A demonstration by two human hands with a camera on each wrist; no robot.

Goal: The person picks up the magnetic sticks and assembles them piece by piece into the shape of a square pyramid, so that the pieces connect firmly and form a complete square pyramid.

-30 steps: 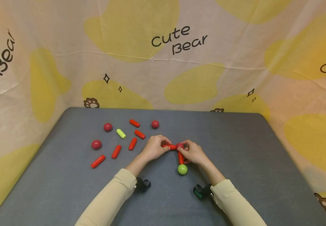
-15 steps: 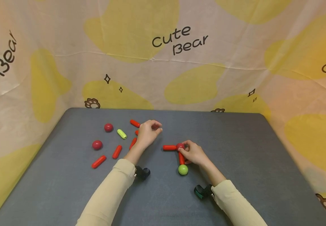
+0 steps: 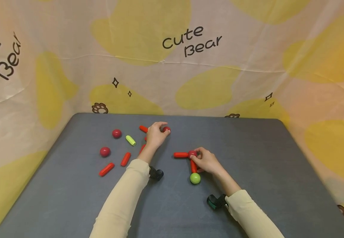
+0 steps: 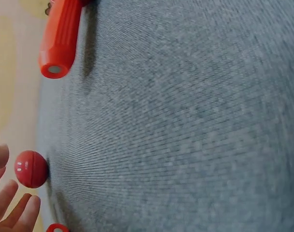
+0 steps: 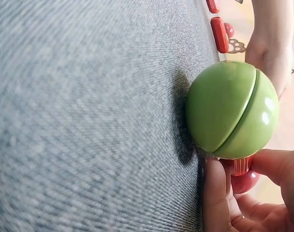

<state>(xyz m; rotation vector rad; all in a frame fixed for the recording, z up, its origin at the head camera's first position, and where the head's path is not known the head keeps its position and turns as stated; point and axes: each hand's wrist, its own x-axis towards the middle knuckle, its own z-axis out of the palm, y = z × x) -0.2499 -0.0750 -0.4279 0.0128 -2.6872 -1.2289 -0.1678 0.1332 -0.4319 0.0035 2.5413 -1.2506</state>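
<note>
Around a red ball [image 3: 166,129] at the far side of the table, my left hand [image 3: 155,136] spreads its thumb and fingers. The left wrist view shows that ball [image 4: 31,169] with a gap to the fingers [image 4: 28,215]. My right hand [image 3: 206,161] pinches a joined piece at its red corner ball [image 3: 192,153]. From this corner one red rod [image 3: 180,155] points left; another red rod [image 3: 193,167] runs toward me to a green ball [image 3: 195,178]. In the right wrist view the green ball [image 5: 231,111] hides most of its rod. A metallic disc shows in the left-pointing rod's end [image 4: 54,69].
Left of the left hand lie two red balls [image 3: 105,152], a lime-green rod [image 3: 130,140] and several loose red rods [image 3: 125,159]. The left hand and wrist partly cover some rods. A printed cloth [image 3: 148,76] hangs behind the grey table [image 3: 249,148].
My left hand has let go of the left-pointing red rod and moved away and leftward to the far red ball. The right hand keeps its hold on the joined piece.
</note>
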